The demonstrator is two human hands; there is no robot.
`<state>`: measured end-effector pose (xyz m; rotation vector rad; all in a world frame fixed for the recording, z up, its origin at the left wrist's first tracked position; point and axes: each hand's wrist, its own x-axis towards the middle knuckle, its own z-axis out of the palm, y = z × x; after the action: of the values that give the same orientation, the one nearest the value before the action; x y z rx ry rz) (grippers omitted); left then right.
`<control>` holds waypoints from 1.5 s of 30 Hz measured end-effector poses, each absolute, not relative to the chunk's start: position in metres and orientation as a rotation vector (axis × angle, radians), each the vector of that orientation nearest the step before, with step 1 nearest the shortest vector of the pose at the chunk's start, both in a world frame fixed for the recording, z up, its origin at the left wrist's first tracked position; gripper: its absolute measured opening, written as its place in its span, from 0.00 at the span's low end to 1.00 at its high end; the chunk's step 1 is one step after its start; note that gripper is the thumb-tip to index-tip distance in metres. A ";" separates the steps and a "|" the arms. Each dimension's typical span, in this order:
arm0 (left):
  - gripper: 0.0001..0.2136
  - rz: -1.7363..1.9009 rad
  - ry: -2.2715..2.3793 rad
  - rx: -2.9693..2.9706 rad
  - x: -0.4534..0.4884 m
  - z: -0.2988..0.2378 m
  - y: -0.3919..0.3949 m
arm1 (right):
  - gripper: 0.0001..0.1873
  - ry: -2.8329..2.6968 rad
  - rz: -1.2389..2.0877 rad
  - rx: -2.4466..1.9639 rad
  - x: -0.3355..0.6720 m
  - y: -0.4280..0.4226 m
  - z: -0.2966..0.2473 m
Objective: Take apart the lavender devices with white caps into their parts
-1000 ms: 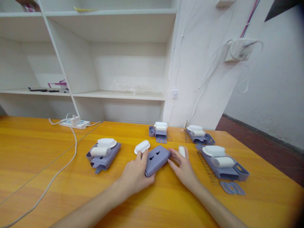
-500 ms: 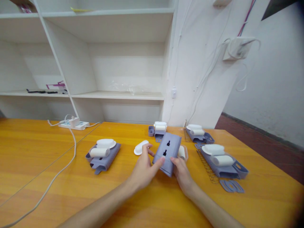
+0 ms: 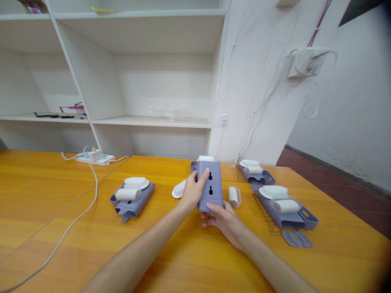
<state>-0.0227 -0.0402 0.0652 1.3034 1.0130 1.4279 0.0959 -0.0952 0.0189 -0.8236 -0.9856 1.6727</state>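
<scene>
Both my hands hold a purple-grey plastic housing point(image 3: 210, 187) with two dark slots, raised upright above the orange table point(image 3: 61, 228). My left hand point(image 3: 192, 190) grips its left side with the thumb across the front. My right hand point(image 3: 221, 217) supports its bottom end, fingers curled under it. A white oval cap point(image 3: 178, 189) lies on the table just left of my left hand. A small white roller in a clear sleeve point(image 3: 233, 196) lies just right of the housing.
Similar purple housings topped with white parts lie at left point(image 3: 131, 195), at the back point(image 3: 255, 171) and at right point(image 3: 287, 209), with wire springs point(image 3: 265, 213) and flat purple pieces point(image 3: 296, 239). A power strip point(image 3: 95, 158) and its cable point(image 3: 73, 226) cross the left. White shelves stand behind.
The housing was lying flat on the table under both hands. It has been lifted and turned upright, with my right hand shifting under its bottom end.
</scene>
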 end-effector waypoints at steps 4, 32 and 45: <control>0.22 1.489 1.022 1.387 -0.025 0.062 -0.039 | 0.17 -0.941 1.738 -0.791 0.097 -0.095 0.018; 0.24 1.430 0.997 1.166 -0.029 0.053 -0.027 | 0.22 -1.103 1.532 -0.893 0.094 -0.094 0.021; 0.25 1.675 0.934 0.913 -0.064 0.075 -0.001 | 0.22 -1.520 1.217 -1.025 0.090 -0.097 0.012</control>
<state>-0.0635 -0.0006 0.0745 0.9131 0.9341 1.6754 0.0904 -0.0971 0.0120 -1.0254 -1.5198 1.2173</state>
